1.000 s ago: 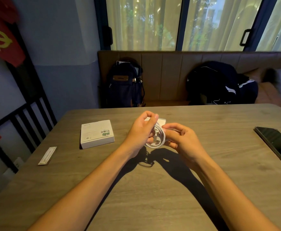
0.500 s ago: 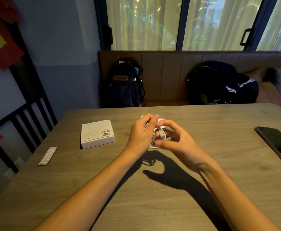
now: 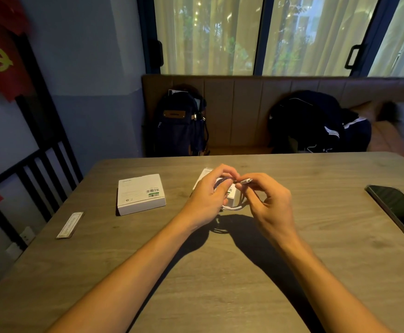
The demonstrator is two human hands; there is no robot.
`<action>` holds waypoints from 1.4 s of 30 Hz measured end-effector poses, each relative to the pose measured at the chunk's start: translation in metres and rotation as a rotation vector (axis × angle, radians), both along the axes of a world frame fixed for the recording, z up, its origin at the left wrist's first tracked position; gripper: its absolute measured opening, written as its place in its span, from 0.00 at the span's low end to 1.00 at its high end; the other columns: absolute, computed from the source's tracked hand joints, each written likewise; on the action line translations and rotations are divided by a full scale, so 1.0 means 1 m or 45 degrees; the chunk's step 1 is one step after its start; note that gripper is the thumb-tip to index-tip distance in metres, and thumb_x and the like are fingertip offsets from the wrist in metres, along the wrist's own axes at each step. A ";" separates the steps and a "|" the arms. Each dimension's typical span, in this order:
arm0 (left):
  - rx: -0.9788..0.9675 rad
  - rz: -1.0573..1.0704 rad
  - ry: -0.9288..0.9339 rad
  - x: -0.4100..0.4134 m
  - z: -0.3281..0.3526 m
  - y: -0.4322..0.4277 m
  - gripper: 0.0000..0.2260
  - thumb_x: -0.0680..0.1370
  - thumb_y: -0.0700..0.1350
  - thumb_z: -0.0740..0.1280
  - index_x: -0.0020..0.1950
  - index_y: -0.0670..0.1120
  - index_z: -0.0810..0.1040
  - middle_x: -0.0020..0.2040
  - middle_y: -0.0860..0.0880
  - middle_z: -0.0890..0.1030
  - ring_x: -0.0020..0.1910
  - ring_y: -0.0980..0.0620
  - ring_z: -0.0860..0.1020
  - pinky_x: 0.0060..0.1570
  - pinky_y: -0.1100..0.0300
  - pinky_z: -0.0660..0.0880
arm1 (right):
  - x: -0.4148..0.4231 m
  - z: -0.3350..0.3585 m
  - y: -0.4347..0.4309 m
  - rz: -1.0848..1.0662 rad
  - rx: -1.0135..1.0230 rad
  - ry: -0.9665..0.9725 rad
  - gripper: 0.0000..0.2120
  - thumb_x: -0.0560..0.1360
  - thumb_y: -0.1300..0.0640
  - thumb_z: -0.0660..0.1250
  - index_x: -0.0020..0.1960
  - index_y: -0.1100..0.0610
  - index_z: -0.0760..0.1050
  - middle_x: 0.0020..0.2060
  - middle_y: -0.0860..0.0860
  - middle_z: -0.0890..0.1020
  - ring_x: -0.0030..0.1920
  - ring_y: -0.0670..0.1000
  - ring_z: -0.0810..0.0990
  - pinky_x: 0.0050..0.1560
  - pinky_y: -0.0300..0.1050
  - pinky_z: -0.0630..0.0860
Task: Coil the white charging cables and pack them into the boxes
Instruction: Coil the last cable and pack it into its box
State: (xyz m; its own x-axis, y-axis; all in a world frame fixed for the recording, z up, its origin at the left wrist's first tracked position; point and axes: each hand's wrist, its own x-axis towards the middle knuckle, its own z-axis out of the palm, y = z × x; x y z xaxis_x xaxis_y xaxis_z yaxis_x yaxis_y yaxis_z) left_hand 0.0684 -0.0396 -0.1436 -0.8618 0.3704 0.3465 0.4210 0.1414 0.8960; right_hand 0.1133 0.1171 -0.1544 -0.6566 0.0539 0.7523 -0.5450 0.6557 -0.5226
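Observation:
Above the middle of the wooden table (image 3: 220,272), my left hand (image 3: 205,200) grips a coiled white charging cable (image 3: 232,207), whose loop hangs below my fingers. My right hand (image 3: 268,203) pinches the cable's white plug end (image 3: 246,181) between thumb and forefinger, just right of the left hand. A second white box (image 3: 233,195) sits behind and partly hidden by both hands. A closed white box (image 3: 141,193) with a barcode label lies on the table to the left.
A dark phone (image 3: 397,207) lies face up near the table's right edge. A small flat card (image 3: 70,224) lies near the left edge. Beyond the table, a bench holds a backpack (image 3: 180,121) and a dark bag (image 3: 316,121).
My right hand has moved from cupping the coil to lifting the plug end up and to the right. The left hand has kept its hold on the coil.

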 end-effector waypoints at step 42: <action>0.260 0.239 -0.081 -0.011 -0.001 -0.010 0.12 0.85 0.42 0.61 0.62 0.52 0.82 0.44 0.44 0.78 0.37 0.54 0.82 0.28 0.60 0.79 | 0.003 0.017 0.011 0.429 -0.842 -1.033 0.09 0.80 0.58 0.65 0.53 0.63 0.80 0.42 0.58 0.84 0.41 0.52 0.84 0.45 0.42 0.84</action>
